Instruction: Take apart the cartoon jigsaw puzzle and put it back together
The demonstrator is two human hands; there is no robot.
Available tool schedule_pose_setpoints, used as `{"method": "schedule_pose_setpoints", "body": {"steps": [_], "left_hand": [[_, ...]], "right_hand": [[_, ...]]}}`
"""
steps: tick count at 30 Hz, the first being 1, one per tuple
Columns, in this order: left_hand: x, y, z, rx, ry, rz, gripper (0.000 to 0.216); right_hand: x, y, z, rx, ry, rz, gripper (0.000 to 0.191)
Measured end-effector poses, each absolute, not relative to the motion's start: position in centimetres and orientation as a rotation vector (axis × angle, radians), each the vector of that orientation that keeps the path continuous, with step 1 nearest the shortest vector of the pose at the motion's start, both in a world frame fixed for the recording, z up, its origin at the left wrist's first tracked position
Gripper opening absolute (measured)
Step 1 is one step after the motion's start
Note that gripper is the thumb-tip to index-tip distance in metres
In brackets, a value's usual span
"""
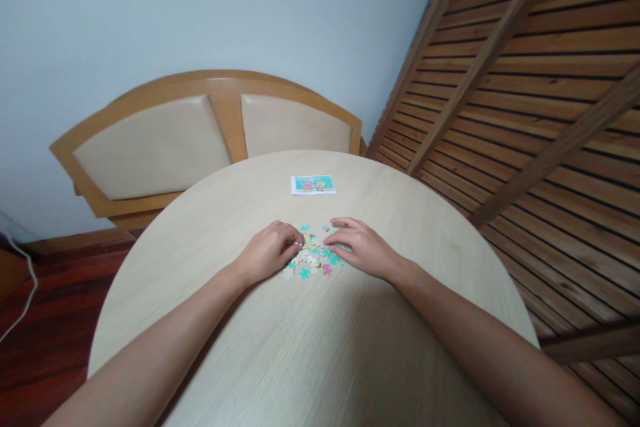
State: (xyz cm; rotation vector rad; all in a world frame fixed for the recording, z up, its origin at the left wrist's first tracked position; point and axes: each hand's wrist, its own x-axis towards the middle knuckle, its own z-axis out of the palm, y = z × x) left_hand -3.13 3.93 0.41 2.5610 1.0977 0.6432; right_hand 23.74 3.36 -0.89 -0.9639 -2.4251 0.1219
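Puzzle pieces [313, 259]: partly covered
Left hand [270, 250]: curled; any grip cannot be made out
Right hand [367, 250]: fingers spread loosely
Picture card [313, 185]: details blurred

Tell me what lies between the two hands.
The head view shows loose puzzle pieces, mostly white and teal, between the left hand and the right hand.

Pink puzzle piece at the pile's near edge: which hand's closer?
Right: the right hand is just beyond the pink piece, rightward; the left hand is farther off, leftward.
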Motion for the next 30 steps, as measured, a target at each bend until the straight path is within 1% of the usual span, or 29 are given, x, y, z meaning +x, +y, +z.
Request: {"method": "schedule_pose_setpoints", "body": {"steps": [3,7,14,20,24,30], "left_hand": [[-3.1,3.9,0.5,2.556,1.070,0.656,0.011],[-3.2,3.9,0.6,2.554,1.071,0.659,0.011],[-3.1,3.8,0.7,2.540,1.077,0.652,0.011],[-3.5,4.0,0.8,2.558,1.225,0.721,0.011],[-3.9,4.5,0.5,2.575,1.292,0.740,0.013],[-4.3,5.0,-0.2,2.567,1.323,0.718,0.013]], "right_hand": [[23.7,3.4,-1.1,-0.990,-2.418,0.097,0.017],[23.7,3.4,-1.2,-1.026,-2.400,0.076,0.021],[23.4,3.4,-1.2,-1.059,-2.327,0.109,0.025],[23.7,3.4,-0.9,-1.129,-2.251,0.080,0.024],[24.0,3.4,-0.6,-1.241,-2.210,0.119,0.022],[24.3,3.4,-0.4,-1.277,-2.242,0.153,0.021]]}}
